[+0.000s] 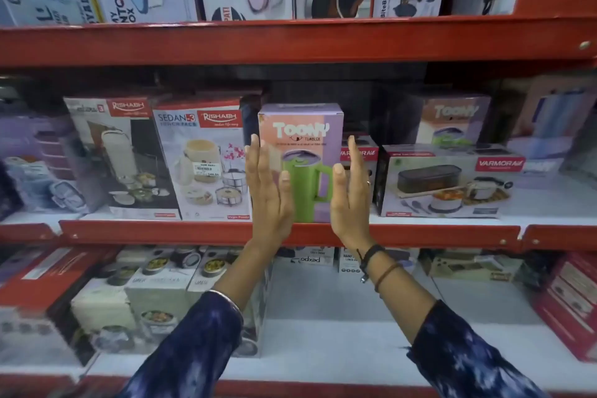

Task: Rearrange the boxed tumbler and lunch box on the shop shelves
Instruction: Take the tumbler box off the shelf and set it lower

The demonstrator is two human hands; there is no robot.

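A tall lilac and pink Toony tumbler box (307, 145) with a green tumbler pictured on it stands upright at the front of the middle shelf (226, 231). My left hand (268, 191) is raised flat in front of its left edge, fingers straight. My right hand (350, 194) is raised at its right edge, palm facing left. Both hands are open and hold nothing; whether they touch the box I cannot tell. A wide Varmora lunch box carton (449, 181) lies to the right on the same shelf.
Two Rishabh lunch pack boxes (203, 158) stand just left of the tumbler box. A second Toony box (455, 119) sits on the Varmora carton. A smaller Varmora box (358, 152) is behind my right hand. More boxed goods fill the upper shelf (290, 39) and lower shelf (323, 365).
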